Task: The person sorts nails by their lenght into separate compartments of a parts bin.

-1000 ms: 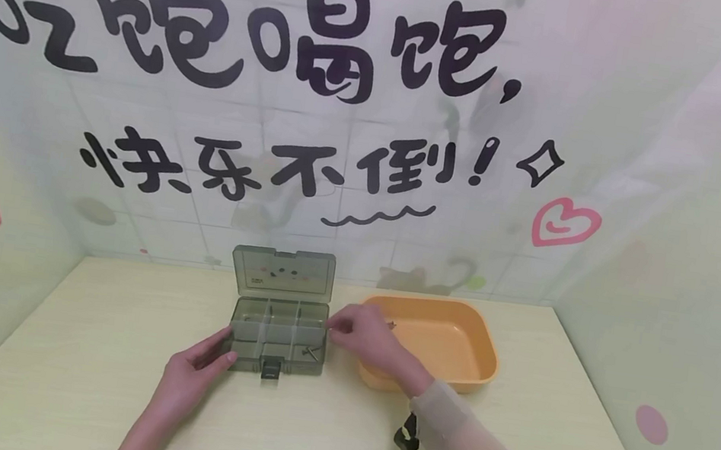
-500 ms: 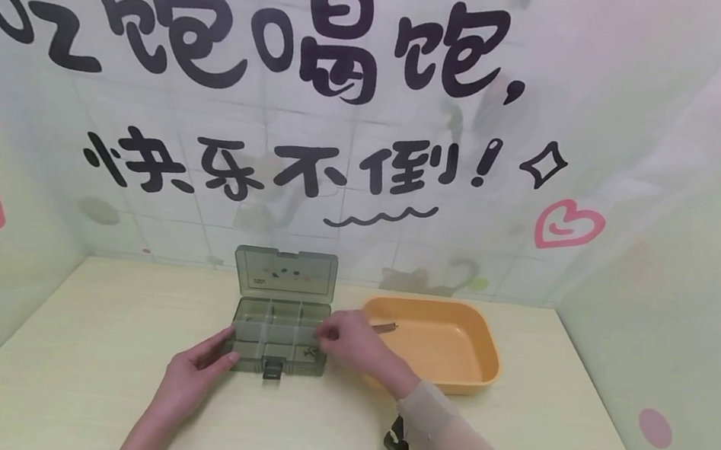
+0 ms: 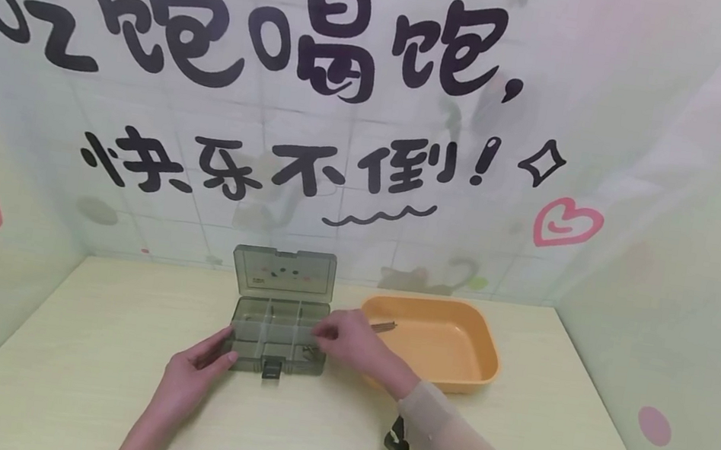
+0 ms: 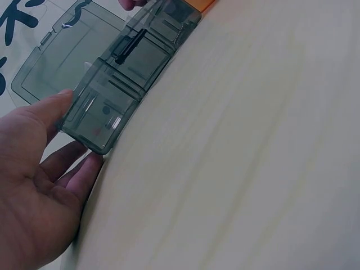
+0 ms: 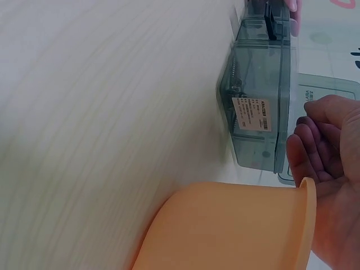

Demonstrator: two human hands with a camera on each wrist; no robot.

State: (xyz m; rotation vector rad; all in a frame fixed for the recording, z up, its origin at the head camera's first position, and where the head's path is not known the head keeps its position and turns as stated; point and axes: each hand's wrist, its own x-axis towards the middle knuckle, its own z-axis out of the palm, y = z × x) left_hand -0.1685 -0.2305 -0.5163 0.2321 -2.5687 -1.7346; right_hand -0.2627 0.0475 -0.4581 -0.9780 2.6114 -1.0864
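Note:
A grey translucent compartment box (image 3: pixel 279 333) stands on the table with its lid (image 3: pixel 284 273) raised at the back. Small metal pieces, apparently screws (image 3: pixel 309 352), lie in its front right compartment. My left hand (image 3: pixel 194 375) grips the box's left end, thumb at the front corner and fingers round the side. Over the right end of the box hovers my right hand (image 3: pixel 354 339), fingers curled and thumb near the index finger. In the right wrist view nothing shows clearly at those fingertips, and the far side of the pinch is hidden.
Right of the box sits an orange tray (image 3: pixel 484 350), partly behind my right wrist. Thin brown pieces (image 3: pixel 384 327) lie at its left side. A black strap end (image 3: pixel 397 442) hangs beneath the right sleeve. A printed wall sheet stands behind the table.
My right hand has shifted slightly left, from beside the box to above its right compartments, then stayed there. More of the thin brown pieces in the tray now shows. The left hand keeps its grip.

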